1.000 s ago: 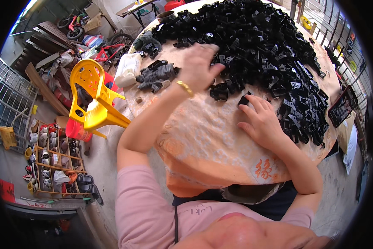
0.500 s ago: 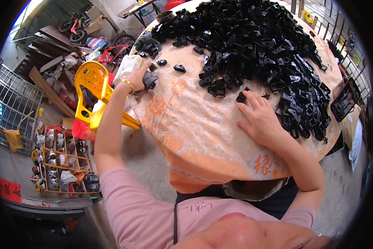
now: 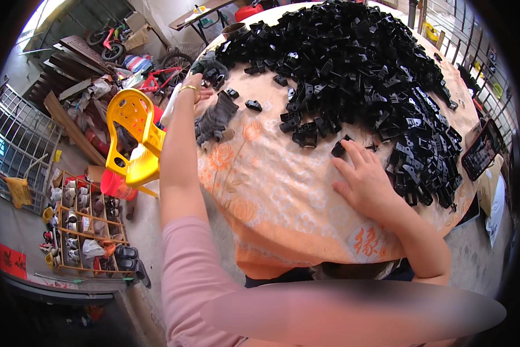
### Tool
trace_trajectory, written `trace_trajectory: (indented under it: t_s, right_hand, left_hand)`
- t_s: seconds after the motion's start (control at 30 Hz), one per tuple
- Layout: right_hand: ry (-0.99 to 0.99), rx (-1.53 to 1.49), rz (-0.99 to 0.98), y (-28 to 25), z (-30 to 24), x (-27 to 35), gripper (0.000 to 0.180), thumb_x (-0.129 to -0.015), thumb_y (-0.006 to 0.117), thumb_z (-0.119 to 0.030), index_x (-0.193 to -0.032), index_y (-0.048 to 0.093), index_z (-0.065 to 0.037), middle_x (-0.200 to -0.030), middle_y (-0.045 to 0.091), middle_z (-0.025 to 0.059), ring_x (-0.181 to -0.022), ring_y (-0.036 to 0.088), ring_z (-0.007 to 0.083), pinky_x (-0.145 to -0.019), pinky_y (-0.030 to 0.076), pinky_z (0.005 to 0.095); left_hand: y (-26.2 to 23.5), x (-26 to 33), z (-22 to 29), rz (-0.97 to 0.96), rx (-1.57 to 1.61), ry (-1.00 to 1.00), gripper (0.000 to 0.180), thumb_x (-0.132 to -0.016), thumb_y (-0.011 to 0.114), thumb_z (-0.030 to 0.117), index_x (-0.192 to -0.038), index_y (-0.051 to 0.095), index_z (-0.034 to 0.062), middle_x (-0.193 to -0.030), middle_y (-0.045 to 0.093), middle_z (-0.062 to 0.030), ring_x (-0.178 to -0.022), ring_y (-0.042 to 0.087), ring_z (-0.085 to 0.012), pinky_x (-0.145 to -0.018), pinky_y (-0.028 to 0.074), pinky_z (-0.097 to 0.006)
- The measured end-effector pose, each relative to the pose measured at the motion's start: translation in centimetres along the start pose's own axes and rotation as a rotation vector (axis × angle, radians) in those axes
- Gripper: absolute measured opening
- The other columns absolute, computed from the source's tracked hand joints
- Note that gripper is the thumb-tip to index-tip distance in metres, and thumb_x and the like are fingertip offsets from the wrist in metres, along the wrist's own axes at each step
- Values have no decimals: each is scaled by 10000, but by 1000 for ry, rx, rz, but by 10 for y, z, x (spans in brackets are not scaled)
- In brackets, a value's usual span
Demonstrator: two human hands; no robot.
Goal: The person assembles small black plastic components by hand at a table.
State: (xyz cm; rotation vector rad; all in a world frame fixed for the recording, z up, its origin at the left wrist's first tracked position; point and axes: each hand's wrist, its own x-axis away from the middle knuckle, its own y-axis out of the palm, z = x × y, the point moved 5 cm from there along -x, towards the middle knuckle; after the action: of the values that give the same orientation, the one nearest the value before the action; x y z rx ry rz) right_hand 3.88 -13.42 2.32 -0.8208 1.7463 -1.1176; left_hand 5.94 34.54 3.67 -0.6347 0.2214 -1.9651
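Observation:
My left hand (image 3: pixel 198 91), a gold-coloured bangle at its wrist, reaches to the far left edge of the round table. Some fingers are hidden there, so I cannot make out whether it grips anything. Just nearer lies a crumpled grey fabric piece (image 3: pixel 218 117), like a knitted glove. A dark grey cloth (image 3: pixel 215 61) with black parts on it lies beyond the hand. My right hand (image 3: pixel 364 178) rests on the tablecloth (image 3: pixel 283 196), fingers apart, its fingertips at a small black plastic part (image 3: pixel 339 148). A large heap of similar black plastic parts (image 3: pixel 341 63) covers the table's far side.
Two loose black parts, one of them here (image 3: pixel 253 105), lie left of the heap. A phone (image 3: pixel 482 150) stands at the right edge. A round tin (image 3: pixel 234 30) sits at the far left edge. A yellow plastic chair (image 3: pixel 138 139) and a shoe rack (image 3: pixel 89 225) stand at left.
My left hand has moved farther away, off the grey fabric piece, which now lies more spread out. My right hand stays by the same black part. The view has shifted slightly.

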Motion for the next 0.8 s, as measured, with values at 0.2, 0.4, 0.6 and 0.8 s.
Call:
trace_trajectory:
  t_s: [0.2, 0.4, 0.6, 0.8]
  right_hand:
    - [11, -18, -42, -1, -3, 3, 423, -797, 597, -270, -1136, 537, -25, -1315, 360, 240, -1221, 344, 391, -981, 311, 474]
    - [-12, -19, -48, -1, -3, 3, 450, -774, 623, -289, -1130, 542, -27, -1284, 392, 244, -1220, 352, 371, -969, 319, 461]
    - [-50, -34, -16, -4, -10, -2, 443, -769, 630, -270, -1124, 545, -19, -1284, 393, 241, -1218, 356, 364, -976, 313, 450]
    - [-36, -14, -14, -3, -6, 2, 450, -763, 634, -256, -1135, 541, -20, -1295, 378, 240, -1221, 349, 374, -975, 323, 454]
  left_hand:
    - [15, -30, 30, 523, -905, 587, 695, -804, 426, 592, -1227, 497, 45, -1252, 444, -265, -1202, 363, -419, -1016, 225, -517]
    - [26, -31, 27, 281, -1021, 279, 866, -802, 236, 717, -1340, 380, 54, -1321, 431, -196, -1259, 371, -348, -1050, -19, -585]
    - [50, -46, 27, 134, -1079, 463, 663, -840, 311, 532, -1264, 478, 50, -1328, 420, -199, -1230, 397, -361, -1020, 277, -508]
    - [147, 115, 0, -204, -1235, 1305, 308, -906, 400, 307, -986, 547, 48, -1125, 559, -190, -939, 561, -380, -812, 448, -445]
